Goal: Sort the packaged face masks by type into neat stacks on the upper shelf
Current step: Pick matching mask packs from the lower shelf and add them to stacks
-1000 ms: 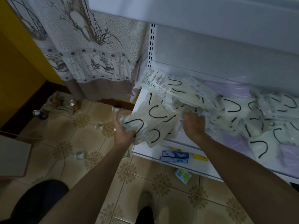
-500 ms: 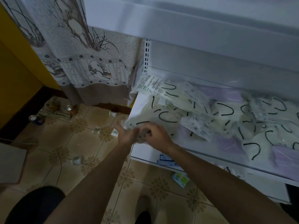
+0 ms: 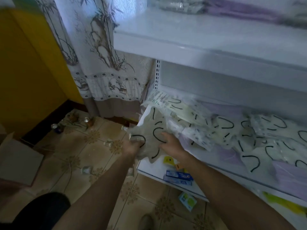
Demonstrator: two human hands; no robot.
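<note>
Where the middle shelf (image 3: 143, 117) ends at its left corner, a bundle (image 3: 154, 135) of packaged white masks with black ear loops is held over the shelf edge by both hands; its left edge is gripped by the left hand (image 3: 132, 146), whose fingers are curled round it; its right part is grasped by the right hand (image 3: 171, 145), the thumb being laid on top, while the other fingers cannot be made out. The other masks (image 3: 249, 138) are heaped loosely along the middle shelf to the right of the bundle, white packets with black loops being mixed with purple ones (image 3: 227, 155). On the upper shelf (image 3: 199, 39), at the top of the view, white packets (image 3: 179, 4) are seen beside purple packets (image 3: 240, 9), both blurred. On the lower shelf (image 3: 149, 168), below the hands, a yellow packet (image 3: 168, 161) and blue boxes (image 3: 179, 177) are laid; a green packet (image 3: 187, 200) is seen on the tiled floor (image 3: 99, 163) beneath. A patterned curtain (image 3: 103, 63) is hung left of the shelves, with a yellow wall (image 3: 33, 63) beyond it; cans (image 3: 54, 126) are scattered on the floor at its foot, and a cardboard box (image 3: 16, 161) is seen at the left edge.
</note>
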